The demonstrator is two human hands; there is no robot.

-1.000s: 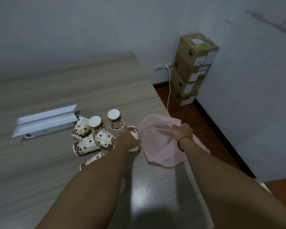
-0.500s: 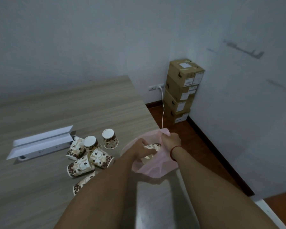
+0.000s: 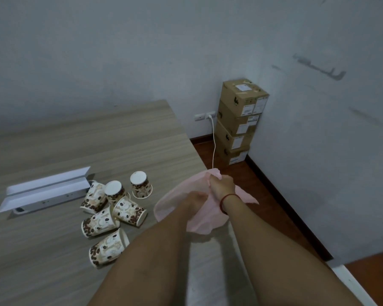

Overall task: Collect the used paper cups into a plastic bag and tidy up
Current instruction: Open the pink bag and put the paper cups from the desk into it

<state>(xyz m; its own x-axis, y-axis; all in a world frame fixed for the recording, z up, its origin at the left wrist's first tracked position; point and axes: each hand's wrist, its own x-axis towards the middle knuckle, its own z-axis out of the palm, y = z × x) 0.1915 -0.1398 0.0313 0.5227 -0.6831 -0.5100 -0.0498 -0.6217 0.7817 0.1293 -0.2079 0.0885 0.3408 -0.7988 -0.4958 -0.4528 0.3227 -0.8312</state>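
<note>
Head view: a table corner is looked down on.
Bag: the pink bag is held at centre right of the frame, at the table's right edge, and sags partly past it.
Right hand: the right hand is clamped on the bag's bunched upper rim.
Left hand: the left hand is sunk in the bag's mouth, close to the right. The fingers are blurred, so it cannot be told whether anything is gripped.
Cups: six cups are seen left of centre in a loose heap, apart from the bag. Most lie on their sides.
Risk, mouth: the rim is held by one hand only, so the next cup could be blocked if the mouth collapses.
Risk, edge: a cup that misses the mouth could be dropped to the floor.
Risk, heap: lying cups roll, so the heap could be scattered by a careless reach.
</note>
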